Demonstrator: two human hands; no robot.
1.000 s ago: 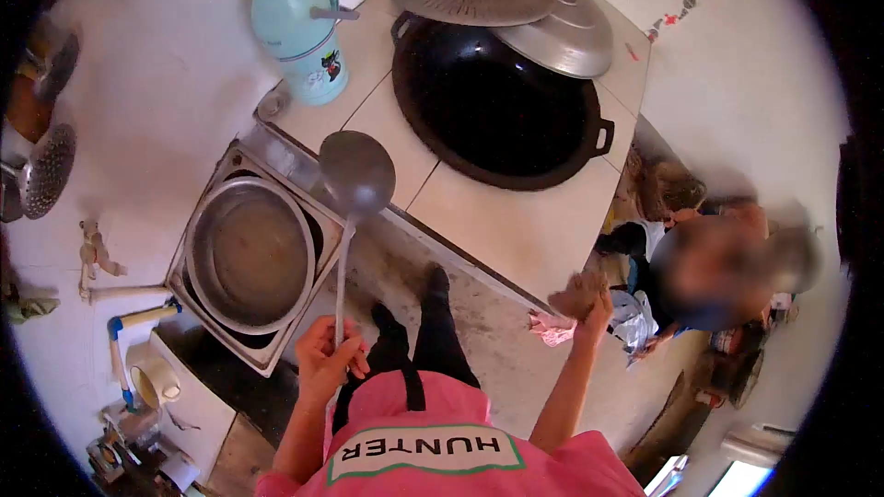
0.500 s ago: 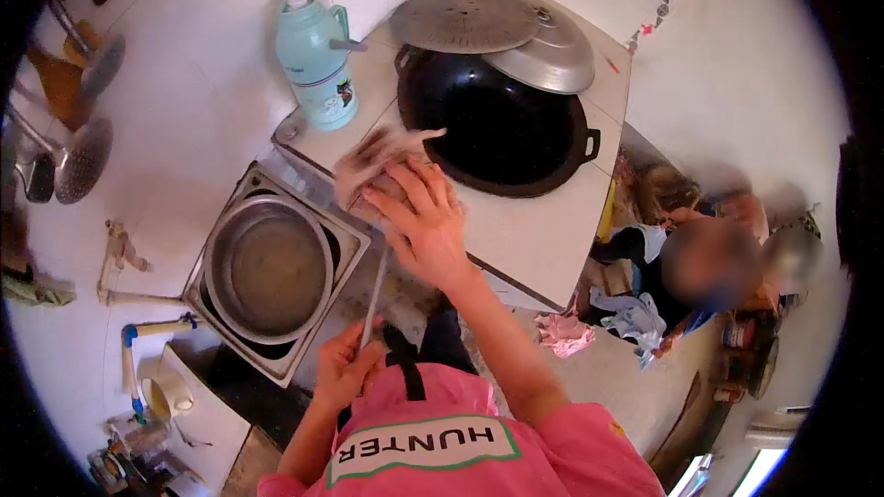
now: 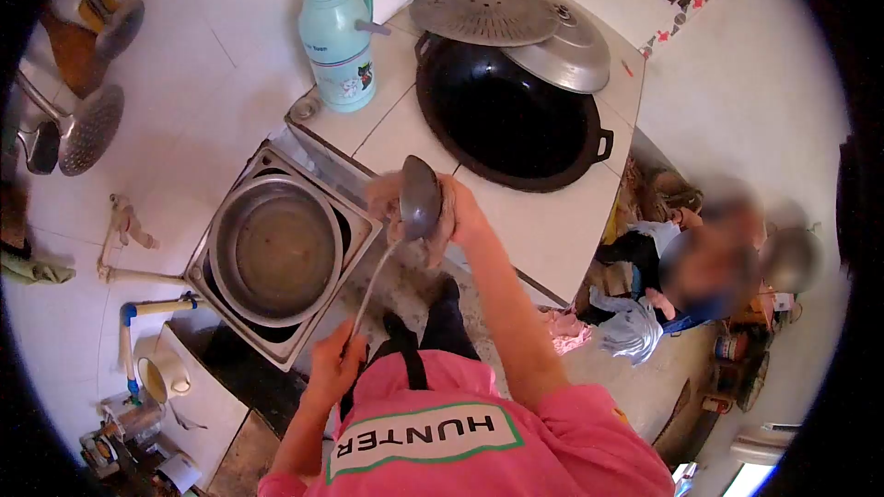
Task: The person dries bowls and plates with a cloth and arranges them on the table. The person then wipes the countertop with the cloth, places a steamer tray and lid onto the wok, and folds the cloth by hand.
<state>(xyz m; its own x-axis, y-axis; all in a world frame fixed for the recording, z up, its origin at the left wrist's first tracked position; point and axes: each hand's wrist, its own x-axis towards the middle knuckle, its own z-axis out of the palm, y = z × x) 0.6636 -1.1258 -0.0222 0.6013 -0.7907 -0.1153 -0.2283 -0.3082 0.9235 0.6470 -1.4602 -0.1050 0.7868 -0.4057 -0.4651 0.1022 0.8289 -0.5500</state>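
My left hand [image 3: 338, 364] is closed around the handle of a metal ladle [image 3: 421, 195], low in front of my pink top. The ladle slants up and away, its dark rounded bowl at the top. Behind the bowl, my right hand [image 3: 457, 212] presses a brownish-pink cloth [image 3: 381, 191] against it; the bowl partly hides the fingers and cloth. To the left, a round metal basin [image 3: 221, 267] with shallow cloudy liquid sits in a steel sink [image 3: 362, 244]. A large black wok [image 3: 506, 115] is set into the tiled counter [image 3: 529, 230] beyond my right hand.
Two metal lids [image 3: 483, 14] lean over the wok's back rim. A light-blue thermos [image 3: 338, 46] stands at the counter's left corner. Ladles and a skimmer [image 3: 92, 129] hang on the left wall. A mug [image 3: 166, 375] is at lower left. Another person [image 3: 714, 262] is at right, near clothing.
The ladle's bowl has come into view between me and the cloth, where my right hand's back showed before. My right hand has turned and drawn slightly nearer. The view has shifted a little.
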